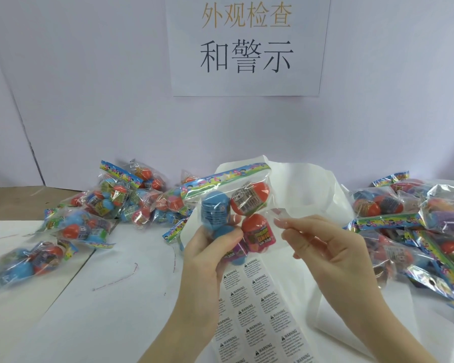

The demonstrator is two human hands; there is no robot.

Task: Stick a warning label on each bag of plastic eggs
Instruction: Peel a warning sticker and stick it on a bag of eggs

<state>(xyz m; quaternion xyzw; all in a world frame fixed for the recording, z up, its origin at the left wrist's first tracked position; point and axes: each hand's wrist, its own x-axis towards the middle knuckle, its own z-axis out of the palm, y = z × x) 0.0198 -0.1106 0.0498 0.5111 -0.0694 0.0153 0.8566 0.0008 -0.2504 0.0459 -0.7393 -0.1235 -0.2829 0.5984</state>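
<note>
My left hand [207,247] grips a clear bag of plastic eggs [236,205] from below and holds it upright above the table. Blue, red and pink eggs show inside, under a colourful header strip. My right hand [325,244] pinches the bag's clear right edge between thumb and fingertips, just right of the eggs. I cannot tell whether a label is in that pinch. A sheet of warning labels [257,310] lies flat on the table below both hands.
A pile of egg bags [121,203] lies at the back left and another pile [417,226] at the right. White paper [312,184] lies crumpled behind the held bag. A printed sign [247,45] hangs on the wall.
</note>
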